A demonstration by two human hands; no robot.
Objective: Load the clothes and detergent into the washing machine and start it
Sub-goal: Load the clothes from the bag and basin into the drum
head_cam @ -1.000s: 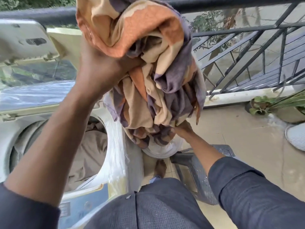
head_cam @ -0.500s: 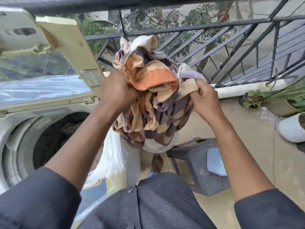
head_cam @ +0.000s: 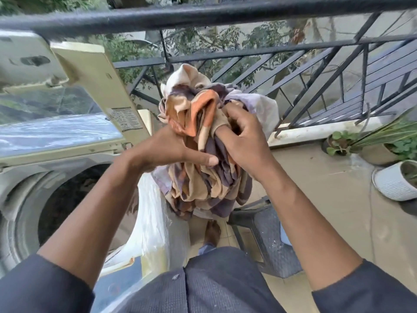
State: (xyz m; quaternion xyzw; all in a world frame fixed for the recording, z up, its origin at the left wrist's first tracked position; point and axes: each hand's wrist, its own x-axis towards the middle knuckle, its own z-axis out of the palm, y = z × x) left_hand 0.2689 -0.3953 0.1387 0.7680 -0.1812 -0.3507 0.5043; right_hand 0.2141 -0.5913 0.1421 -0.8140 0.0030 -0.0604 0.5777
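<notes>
Patterned cloth (head_cam: pixel 203 159), bunched in mid-air right of the washing machine (head_cam: pixel 33 177); left hand (head_cam: pixel 167 150) and right hand (head_cam: pixel 243 141) both clutch it. Advice: gather trailing folds, then lower the bundle squarely through the open drum mouth (head_cam: pixel 74 199).

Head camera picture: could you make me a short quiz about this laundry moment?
1. True or false: the patterned cloth already lies inside the washing machine.
2. Which hands grip the cloth? A) left hand only B) right hand only C) both
3. Fill in: the machine's lid stands ____.

Key:
1. False; it is held up to the right of the drum opening, before the railing.
2. C
3. open
</notes>
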